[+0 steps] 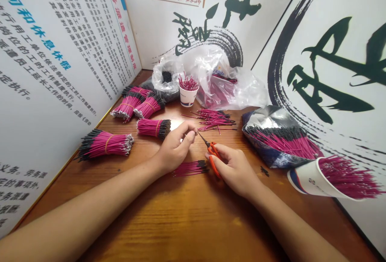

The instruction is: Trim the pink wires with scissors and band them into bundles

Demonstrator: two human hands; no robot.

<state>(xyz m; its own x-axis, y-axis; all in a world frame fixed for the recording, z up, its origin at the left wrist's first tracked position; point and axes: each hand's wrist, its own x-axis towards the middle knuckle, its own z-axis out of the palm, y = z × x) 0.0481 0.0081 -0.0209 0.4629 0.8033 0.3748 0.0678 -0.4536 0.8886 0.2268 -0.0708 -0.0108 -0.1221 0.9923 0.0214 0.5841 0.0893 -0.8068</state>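
Observation:
My right hand (233, 167) grips small orange-handled snips (212, 152), their dark blades pointing up-left toward my left hand (176, 145). The left hand's fingers are pinched together just beside the blade tips; what they hold is too thin to make out. Under and between both hands a small loose bunch of pink wires with black ends (190, 168) lies on the wooden table (187, 222). Another loose pile of pink wires (214, 118) lies just beyond the hands.
Several banded bundles of pink wires (105, 143) lie at the left. A paper cup of wire pieces (188, 91) and plastic bags (220, 79) stand at the back. On the right sit a foil bag of wires (279, 139) and a tipped cup of wires (328, 175). Printed boards wall in the table.

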